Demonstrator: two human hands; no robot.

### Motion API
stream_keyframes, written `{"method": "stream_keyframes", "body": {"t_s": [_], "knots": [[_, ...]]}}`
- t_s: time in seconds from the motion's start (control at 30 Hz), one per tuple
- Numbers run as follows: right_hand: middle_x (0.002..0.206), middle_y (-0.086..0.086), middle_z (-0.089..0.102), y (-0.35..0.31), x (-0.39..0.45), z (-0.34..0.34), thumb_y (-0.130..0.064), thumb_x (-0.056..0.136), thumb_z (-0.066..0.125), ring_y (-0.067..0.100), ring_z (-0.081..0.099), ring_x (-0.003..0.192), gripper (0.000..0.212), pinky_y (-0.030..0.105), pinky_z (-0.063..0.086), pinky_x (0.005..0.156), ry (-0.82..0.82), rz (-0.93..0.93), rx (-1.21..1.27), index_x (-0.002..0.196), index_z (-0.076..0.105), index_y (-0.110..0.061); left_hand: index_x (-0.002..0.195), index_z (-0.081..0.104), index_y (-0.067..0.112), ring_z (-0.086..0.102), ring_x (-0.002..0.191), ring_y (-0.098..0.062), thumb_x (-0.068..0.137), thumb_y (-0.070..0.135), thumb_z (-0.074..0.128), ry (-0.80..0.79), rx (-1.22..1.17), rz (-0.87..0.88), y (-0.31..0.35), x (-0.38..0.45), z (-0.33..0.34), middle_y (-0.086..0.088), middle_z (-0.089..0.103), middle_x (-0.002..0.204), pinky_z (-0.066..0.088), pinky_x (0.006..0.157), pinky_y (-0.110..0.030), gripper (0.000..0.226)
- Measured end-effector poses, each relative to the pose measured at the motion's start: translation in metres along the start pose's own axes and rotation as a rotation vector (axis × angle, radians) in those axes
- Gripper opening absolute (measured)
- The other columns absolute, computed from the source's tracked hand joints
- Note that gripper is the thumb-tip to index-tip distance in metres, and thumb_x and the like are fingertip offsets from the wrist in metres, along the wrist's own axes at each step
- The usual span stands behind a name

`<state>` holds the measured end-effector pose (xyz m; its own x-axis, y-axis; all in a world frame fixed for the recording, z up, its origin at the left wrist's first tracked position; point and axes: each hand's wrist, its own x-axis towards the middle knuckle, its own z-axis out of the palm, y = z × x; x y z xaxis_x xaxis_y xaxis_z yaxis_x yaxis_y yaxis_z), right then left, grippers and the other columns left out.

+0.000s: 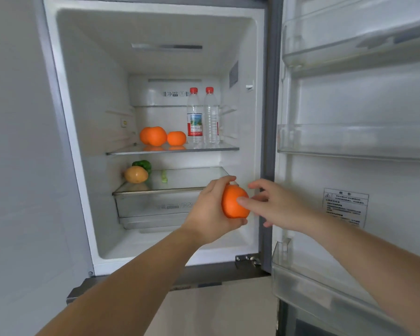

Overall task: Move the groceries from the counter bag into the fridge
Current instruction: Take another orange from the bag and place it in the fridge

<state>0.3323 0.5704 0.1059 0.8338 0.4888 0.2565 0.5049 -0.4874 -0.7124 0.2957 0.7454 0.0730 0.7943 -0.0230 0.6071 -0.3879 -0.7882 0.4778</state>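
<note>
The fridge (87,180) stands open in front of me. My left hand (209,212) grips an orange (233,204) in front of the lower glass shelf (180,189). My right hand (274,204) is beside it, fingers spread, its fingertips touching the orange's right side. On the upper shelf (172,151) lie two oranges, a large one (153,136) and a small one (176,138), next to two water bottles (195,117) with red caps. A potato (136,174) and a green pepper (143,164) rest at the lower shelf's left. The counter bag is out of view.
The fridge door (359,166) is swung open on the right, with clear door bins (349,141) at several heights. A clear drawer (155,207) sits under the lower shelf. A small green piece (164,177) lies mid-shelf. A grey wall is at left.
</note>
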Motion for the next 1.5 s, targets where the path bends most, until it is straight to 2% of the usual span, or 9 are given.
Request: {"method": "stream_keyframes", "body": {"t_s": [0.3,0.47,0.6,0.67,0.8,0.9,1.1,1.27,1.5], "knots": [[0.114,0.002,0.064,-0.057,0.052,0.053,-0.041,0.073,0.077,0.016,0.069,0.094,0.056,0.039,0.061,0.075,-0.098,-0.071,0.339,0.122,0.051,-0.031,0.136,0.043,0.025,0.044,0.122,-0.01,0.062,0.027,0.085,0.109,0.189,0.136,-0.03,-0.004,-0.079,0.01,0.045,0.131,0.039,0.104,-0.028,0.085],[0.115,-0.011,0.053,-0.092,0.097,0.066,-0.032,0.072,0.08,0.011,0.062,0.099,0.061,0.032,0.057,0.079,-0.029,-0.251,0.237,0.116,0.043,-0.051,0.139,0.041,0.028,0.043,0.125,-0.005,0.067,0.024,0.07,0.136,0.089,0.054,-0.065,0.014,-0.121,0.008,0.044,0.139,0.038,0.102,-0.019,0.079],[0.108,-0.025,0.051,-0.118,0.146,0.081,-0.028,0.067,0.086,0.002,0.057,0.101,0.07,0.024,0.049,0.087,0.046,-0.366,0.159,0.122,0.046,-0.042,0.128,0.056,0.029,0.057,0.112,-0.013,0.07,0.027,0.056,0.252,-0.14,-0.113,-0.096,0.054,-0.152,0.0,0.06,0.126,0.048,0.094,-0.027,0.058],[0.105,-0.025,0.053,-0.129,0.172,0.089,-0.029,0.065,0.088,0.003,0.059,0.1,0.069,0.024,0.05,0.086,0.078,-0.384,0.141,0.121,0.047,-0.038,0.122,0.061,0.03,0.06,0.107,-0.013,0.075,0.028,0.054,0.25,-0.177,-0.151,-0.112,0.076,-0.168,0.002,0.064,0.119,0.049,0.088,-0.023,0.047],[0.103,-0.023,0.052,-0.144,0.222,0.105,-0.035,0.063,0.088,0.007,0.058,0.097,0.069,0.022,0.048,0.079,0.155,-0.391,0.092,0.118,0.044,-0.036,0.113,0.065,0.03,0.062,0.103,-0.016,0.072,0.036,0.056,0.258,-0.102,-0.156,-0.141,0.114,-0.192,0.005,0.067,0.111,0.051,0.093,-0.034,0.042],[0.108,-0.009,0.057,-0.151,0.259,0.116,-0.036,0.062,0.087,0.013,0.059,0.097,0.069,0.027,0.049,0.081,0.199,-0.367,0.062,0.116,0.044,-0.033,0.119,0.063,0.025,0.057,0.108,-0.017,0.087,0.023,0.06,0.28,0.005,-0.171,-0.161,0.135,-0.201,0.001,0.065,0.118,0.04,0.091,-0.02,0.033],[0.116,-0.008,0.052,-0.155,0.323,0.145,-0.04,0.067,0.083,0.018,0.056,0.105,0.084,0.035,0.046,0.094,0.196,-0.385,0.006,0.137,0.038,-0.031,0.124,0.061,0.023,0.054,0.118,-0.02,0.09,0.016,0.056,0.302,0.13,-0.234,-0.203,0.165,-0.209,-0.002,0.062,0.125,0.036,0.095,-0.023,0.035],[0.105,-0.006,0.057,-0.149,0.37,0.155,-0.023,0.078,0.071,0.019,0.058,0.106,0.053,0.03,0.046,0.089,0.107,-0.351,-0.007,0.125,0.049,-0.028,0.123,0.062,0.021,0.055,0.117,-0.02,0.086,0.007,0.053,0.271,0.155,-0.319,-0.225,0.181,-0.206,-0.005,0.062,0.126,0.035,0.087,-0.015,0.041],[0.105,0.0,0.059,-0.148,0.405,0.163,-0.034,0.078,0.072,0.019,0.059,0.095,0.057,0.031,0.047,0.076,-0.007,-0.32,-0.02,0.123,0.039,-0.025,0.134,0.053,0.019,0.052,0.119,-0.025,0.089,0.003,0.046,0.243,0.126,-0.405,-0.238,0.199,-0.207,-0.008,0.056,0.133,0.041,0.083,-0.024,0.048]]}}
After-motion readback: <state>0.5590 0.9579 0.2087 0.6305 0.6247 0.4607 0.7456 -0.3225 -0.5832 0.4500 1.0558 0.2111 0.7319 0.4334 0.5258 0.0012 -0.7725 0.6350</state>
